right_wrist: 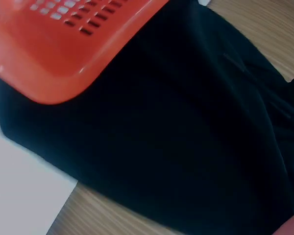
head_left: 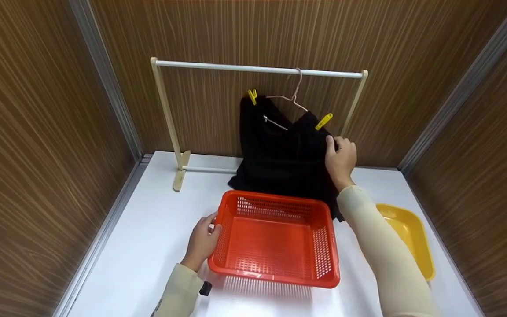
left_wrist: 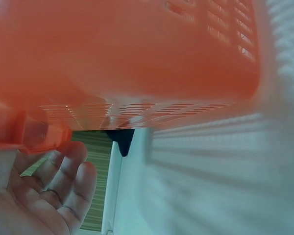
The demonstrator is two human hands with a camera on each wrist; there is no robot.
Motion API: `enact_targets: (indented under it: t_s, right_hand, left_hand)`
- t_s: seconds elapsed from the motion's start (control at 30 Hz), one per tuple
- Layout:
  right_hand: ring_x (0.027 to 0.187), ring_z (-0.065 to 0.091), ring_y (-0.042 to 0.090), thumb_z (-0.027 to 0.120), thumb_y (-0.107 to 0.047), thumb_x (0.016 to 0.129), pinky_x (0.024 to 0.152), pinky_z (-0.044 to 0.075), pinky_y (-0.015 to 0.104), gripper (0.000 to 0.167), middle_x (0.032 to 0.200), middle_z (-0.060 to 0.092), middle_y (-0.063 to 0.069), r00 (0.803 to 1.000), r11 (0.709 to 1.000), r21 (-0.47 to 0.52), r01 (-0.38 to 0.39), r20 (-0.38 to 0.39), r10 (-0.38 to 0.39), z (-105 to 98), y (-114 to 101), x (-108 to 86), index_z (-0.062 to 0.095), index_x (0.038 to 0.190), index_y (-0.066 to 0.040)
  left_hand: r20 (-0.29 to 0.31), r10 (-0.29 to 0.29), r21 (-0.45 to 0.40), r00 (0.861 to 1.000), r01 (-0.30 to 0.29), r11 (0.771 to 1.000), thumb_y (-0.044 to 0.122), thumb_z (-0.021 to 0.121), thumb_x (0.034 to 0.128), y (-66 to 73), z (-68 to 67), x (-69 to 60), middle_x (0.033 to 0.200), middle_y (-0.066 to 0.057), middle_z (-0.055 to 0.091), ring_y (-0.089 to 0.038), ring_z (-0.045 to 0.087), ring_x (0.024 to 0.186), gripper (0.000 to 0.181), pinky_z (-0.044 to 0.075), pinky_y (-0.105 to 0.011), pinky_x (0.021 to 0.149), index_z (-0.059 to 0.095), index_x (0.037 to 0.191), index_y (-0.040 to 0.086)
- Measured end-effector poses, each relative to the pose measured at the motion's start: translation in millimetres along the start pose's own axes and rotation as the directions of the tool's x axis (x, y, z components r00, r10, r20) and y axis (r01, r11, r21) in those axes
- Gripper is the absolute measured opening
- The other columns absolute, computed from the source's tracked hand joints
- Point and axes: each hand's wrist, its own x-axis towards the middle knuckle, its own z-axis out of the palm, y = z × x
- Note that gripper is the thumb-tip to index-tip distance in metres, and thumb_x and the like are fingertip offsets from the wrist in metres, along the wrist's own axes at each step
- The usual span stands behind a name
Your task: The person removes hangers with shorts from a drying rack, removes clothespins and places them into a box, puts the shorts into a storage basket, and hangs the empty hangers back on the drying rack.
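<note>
A black garment [head_left: 275, 171] hangs on a pink hanger [head_left: 298, 88] from the white rod, its right side lower than its left. Yellow clothespins [head_left: 324, 121] sit at both of its upper corners. My right hand [head_left: 341, 160] pinches the garment's right edge just below one clothespin; dark cloth [right_wrist: 161, 137] fills much of the right wrist view. With my left hand [head_left: 203, 242] I grip the left rim of a red plastic basket [head_left: 275, 281], tilted in front of the garment. The left wrist view shows the basket's outer wall [left_wrist: 112, 58] and curled fingers [left_wrist: 71, 169] under the rim.
The small rack has a wooden left post [head_left: 167, 114] and a white top rod [head_left: 227, 67]. A yellow tray [head_left: 427, 251] lies on the white table at right, partly behind my right forearm. Wood-grain panels [head_left: 38, 132] enclose the table at the back and sides.
</note>
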Motion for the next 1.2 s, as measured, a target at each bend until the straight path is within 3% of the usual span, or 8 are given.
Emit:
enact_targets:
  t_s: [0.3, 0.53, 0.7, 1.0, 1.2]
  right_hand:
    - [0.086, 0.053, 0.042, 0.062, -0.029, 0.104, 0.083, 0.041, 0.052, 0.035, 0.089, 0.067, 0.022, 0.994, 1.000, -0.005, 0.019, -0.106, -0.019, -10, 2, 0.8, 0.075, 0.095, 0.002]
    - [0.085, 0.053, 0.042, 0.064, -0.028, 0.103, 0.084, 0.040, 0.052, 0.035, 0.088, 0.067, 0.023, 0.988, 1.000, 0.005, 0.021, -0.155, -0.020, -21, 1, 8.9, 0.075, 0.095, 0.004]
    - [0.084, 0.051, 0.044, 0.066, -0.027, 0.102, 0.084, 0.039, 0.052, 0.034, 0.085, 0.064, 0.024, 0.976, 0.998, 0.042, 0.039, -0.216, -0.029, -33, -5, 18.5, 0.074, 0.091, 0.005]
    - [0.082, 0.050, 0.041, 0.068, -0.024, 0.101, 0.082, 0.038, 0.048, 0.032, 0.083, 0.064, 0.022, 0.966, 0.991, 0.099, 0.094, -0.251, -0.066, -45, -18, 16.1, 0.073, 0.087, 0.005]
    - [0.079, 0.050, 0.036, 0.069, -0.021, 0.101, 0.078, 0.036, 0.039, 0.030, 0.081, 0.065, 0.020, 0.964, 0.975, 0.160, 0.156, -0.240, -0.115, -54, -31, 7.4, 0.074, 0.085, 0.004]
  left_hand:
    - [-0.002, 0.009, 0.008, 1.000, -0.009, 1.000, 0.013, 0.064, 0.1027, -1.6, -0.3, -1.7, 0.115, -0.006, 0.063, -0.017, 0.061, 0.088, 0.046, 0.058, -0.032, 0.072, 0.056, 0.148, 0.009]
    - [0.018, -0.019, -0.069, 1.000, 0.020, 0.997, 0.013, 0.062, 0.1032, -1.7, 0.7, -0.5, 0.117, -0.009, 0.064, -0.022, 0.063, 0.098, 0.044, 0.059, -0.038, 0.080, 0.055, 0.147, 0.009]
    - [0.041, -0.019, -0.079, 0.999, 0.023, 0.997, 0.015, 0.061, 0.1044, -2.1, 1.2, 1.9, 0.117, -0.009, 0.064, -0.022, 0.062, 0.098, 0.045, 0.059, -0.038, 0.080, 0.053, 0.148, 0.011]
    - [0.027, -0.011, -0.043, 1.000, 0.012, 0.999, 0.014, 0.063, 0.1032, -2.5, 1.3, 1.7, 0.115, -0.007, 0.064, -0.021, 0.062, 0.098, 0.045, 0.058, -0.040, 0.084, 0.054, 0.147, 0.010]
    - [0.017, -0.023, -0.045, 1.000, 0.024, 0.999, 0.014, 0.063, 0.1034, -2.0, 0.7, 1.7, 0.114, -0.006, 0.064, -0.021, 0.063, 0.098, 0.045, 0.059, -0.039, 0.082, 0.054, 0.147, 0.012]
